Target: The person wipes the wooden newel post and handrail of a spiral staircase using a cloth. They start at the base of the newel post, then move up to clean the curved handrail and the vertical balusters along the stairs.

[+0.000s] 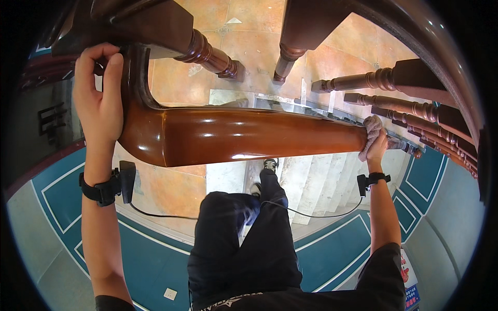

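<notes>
A glossy reddish-brown wooden handrail (249, 134) runs across in front of me, with a curved bend at its left end. My left hand (99, 93) lies against the outer side of this bend. Its thumb and index finger are curled with a gap between them, while the other fingers are mostly hidden. At the rail's far right part, my right hand (377, 145) holds a bunched greyish-brown cloth (372, 134) pressed onto the wood. Both wrists wear black straps with small devices, each with a cable.
Turned wooden balusters (218, 60) stand beyond the rail and down the right side. Pale stair steps (311, 182) descend to the right below it. Orange floor tiles (167, 186) lie at left. A teal panelled wall (155, 264) with a white socket (170, 294) is behind my legs.
</notes>
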{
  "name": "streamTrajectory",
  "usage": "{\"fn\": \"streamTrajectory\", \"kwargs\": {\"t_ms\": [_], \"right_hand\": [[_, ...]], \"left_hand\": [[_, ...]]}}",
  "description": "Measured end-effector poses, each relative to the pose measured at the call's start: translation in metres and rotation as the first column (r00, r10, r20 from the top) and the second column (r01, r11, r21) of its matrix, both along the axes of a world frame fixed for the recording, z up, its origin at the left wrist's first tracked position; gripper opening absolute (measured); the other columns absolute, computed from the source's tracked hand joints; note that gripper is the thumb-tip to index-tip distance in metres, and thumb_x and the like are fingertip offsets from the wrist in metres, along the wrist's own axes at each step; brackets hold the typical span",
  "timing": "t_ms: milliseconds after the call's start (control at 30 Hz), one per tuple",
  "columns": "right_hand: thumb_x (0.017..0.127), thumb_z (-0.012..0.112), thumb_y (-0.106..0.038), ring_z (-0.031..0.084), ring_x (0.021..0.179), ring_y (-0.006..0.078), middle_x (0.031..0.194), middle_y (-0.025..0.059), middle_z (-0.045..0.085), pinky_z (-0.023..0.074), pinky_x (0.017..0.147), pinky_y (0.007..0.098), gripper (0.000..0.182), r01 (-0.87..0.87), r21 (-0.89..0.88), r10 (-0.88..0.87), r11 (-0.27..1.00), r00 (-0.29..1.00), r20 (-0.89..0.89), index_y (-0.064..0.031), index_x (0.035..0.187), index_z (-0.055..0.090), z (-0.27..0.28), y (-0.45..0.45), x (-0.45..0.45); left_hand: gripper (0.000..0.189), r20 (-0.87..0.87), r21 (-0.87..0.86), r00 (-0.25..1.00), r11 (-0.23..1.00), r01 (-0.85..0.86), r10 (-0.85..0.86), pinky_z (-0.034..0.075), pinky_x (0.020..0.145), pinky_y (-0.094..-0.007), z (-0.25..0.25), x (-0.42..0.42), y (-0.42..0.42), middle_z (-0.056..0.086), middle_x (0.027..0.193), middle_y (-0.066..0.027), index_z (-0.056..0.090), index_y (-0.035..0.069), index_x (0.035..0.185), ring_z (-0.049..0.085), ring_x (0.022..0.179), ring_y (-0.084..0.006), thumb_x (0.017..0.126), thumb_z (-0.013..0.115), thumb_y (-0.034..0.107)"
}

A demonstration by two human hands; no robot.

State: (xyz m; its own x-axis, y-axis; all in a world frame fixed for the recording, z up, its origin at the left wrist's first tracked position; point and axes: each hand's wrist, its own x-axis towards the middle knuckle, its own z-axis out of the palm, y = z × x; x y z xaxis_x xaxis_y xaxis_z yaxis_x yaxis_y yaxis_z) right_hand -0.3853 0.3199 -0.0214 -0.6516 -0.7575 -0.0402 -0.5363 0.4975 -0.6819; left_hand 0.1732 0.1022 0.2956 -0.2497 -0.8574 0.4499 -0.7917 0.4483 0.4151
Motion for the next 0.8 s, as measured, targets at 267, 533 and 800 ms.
{"fn": "streamTrajectory", "kwargs": {"t_ms": [267,533,800], "right_hand": [[0.1,0.046,-0.032,0.05,0.123,0.0334,0.127,0.0216,0.056,0.0319,0.111,0.0428,0.046,-0.277,-0.397,0.292,0.875,0.956,-0.025,0.0076,0.12,0.056,0.086,-0.002,0.158],[0.092,0.062,-0.041,0.053,0.116,0.0305,0.129,0.0164,0.053,0.0408,0.102,0.0437,0.049,-0.422,-0.537,0.459,0.731,0.886,-0.071,0.0024,0.113,0.057,0.164,0.022,0.284],[0.092,0.062,-0.025,0.054,0.108,0.0292,0.118,0.0173,0.053,0.0423,0.098,0.0402,0.034,-0.419,-0.526,0.66,0.74,0.602,0.45,0.0038,0.106,0.053,0.139,0.08,0.387]], "left_hand": [[0.017,0.025,-0.174,0.995,0.98,0.097,-0.094,0.048,0.087,-0.022,-0.007,0.02,-0.005,0.069,0.105,-0.0034,0.066,0.002,0.112,0.062,0.096,-0.0097,0.1,0.062,0.014],[0.016,-0.674,-0.029,0.703,0.942,-0.333,0.228,0.046,0.082,-0.0269,-0.074,0.041,0.09,0.062,0.094,-0.0061,0.059,0.001,0.103,0.058,0.087,-0.0141,0.103,0.057,0.017],[0.049,-0.655,0.647,0.705,0.685,0.336,0.274,0.043,0.098,-0.0353,-0.169,0.012,0.292,0.055,0.127,-0.0155,0.049,-0.001,0.132,0.055,0.114,-0.0262,0.089,0.066,0.013]]}}
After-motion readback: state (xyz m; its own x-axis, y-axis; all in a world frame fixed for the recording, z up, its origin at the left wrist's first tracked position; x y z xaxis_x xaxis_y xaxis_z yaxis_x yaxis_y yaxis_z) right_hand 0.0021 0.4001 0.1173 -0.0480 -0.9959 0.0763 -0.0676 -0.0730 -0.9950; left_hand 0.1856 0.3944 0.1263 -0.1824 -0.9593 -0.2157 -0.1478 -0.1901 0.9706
